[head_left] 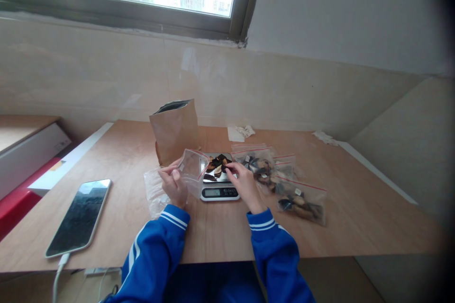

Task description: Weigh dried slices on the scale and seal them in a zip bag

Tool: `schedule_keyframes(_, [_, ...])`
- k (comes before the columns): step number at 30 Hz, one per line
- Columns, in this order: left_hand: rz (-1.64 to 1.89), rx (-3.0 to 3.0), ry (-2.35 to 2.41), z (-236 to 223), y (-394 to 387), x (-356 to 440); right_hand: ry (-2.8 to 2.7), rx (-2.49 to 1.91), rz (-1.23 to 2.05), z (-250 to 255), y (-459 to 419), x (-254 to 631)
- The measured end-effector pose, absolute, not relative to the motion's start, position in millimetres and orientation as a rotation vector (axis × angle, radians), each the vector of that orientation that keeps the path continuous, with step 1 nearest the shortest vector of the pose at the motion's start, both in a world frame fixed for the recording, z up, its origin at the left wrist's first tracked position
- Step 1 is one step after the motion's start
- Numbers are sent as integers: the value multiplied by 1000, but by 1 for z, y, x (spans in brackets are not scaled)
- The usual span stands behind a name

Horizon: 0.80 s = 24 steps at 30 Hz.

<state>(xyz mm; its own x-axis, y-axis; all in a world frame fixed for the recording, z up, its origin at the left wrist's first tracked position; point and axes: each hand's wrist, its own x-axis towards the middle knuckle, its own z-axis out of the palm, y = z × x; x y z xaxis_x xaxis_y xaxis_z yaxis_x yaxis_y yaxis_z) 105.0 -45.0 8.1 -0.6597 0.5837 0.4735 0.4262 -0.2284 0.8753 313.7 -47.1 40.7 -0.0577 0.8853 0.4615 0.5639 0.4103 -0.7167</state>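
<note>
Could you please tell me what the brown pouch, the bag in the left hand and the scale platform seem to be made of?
Brown pouch: probably matte kraft paper, given its dull, creased outside.
Bag in the left hand: likely thin, glossy plastic, being see-through with bright highlights.
Scale platform: perhaps polished metal, as its bare part looks bright and mirror-like, though glass is possible.

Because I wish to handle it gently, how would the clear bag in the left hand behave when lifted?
The clear bag is probably floppy, since its see-through walls look thin. No contents show inside, so it should be light. With the left hand gripping one side, its open mouth may sag.
</note>
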Motion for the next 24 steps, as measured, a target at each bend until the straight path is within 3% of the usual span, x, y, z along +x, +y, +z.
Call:
schedule_keyframes(10, [2067,1376,1736,12,-49,111,-1396,-974,1001,103,-47,260])
schedule_keyframes(16, [2051,1372,1704,19,-51,112,-1713,-1083,714,106,-47,252])
schedule_keyframes(24, [1999,1171,1865,22,-52,113,-1949,-1298,238,39,-34,270])
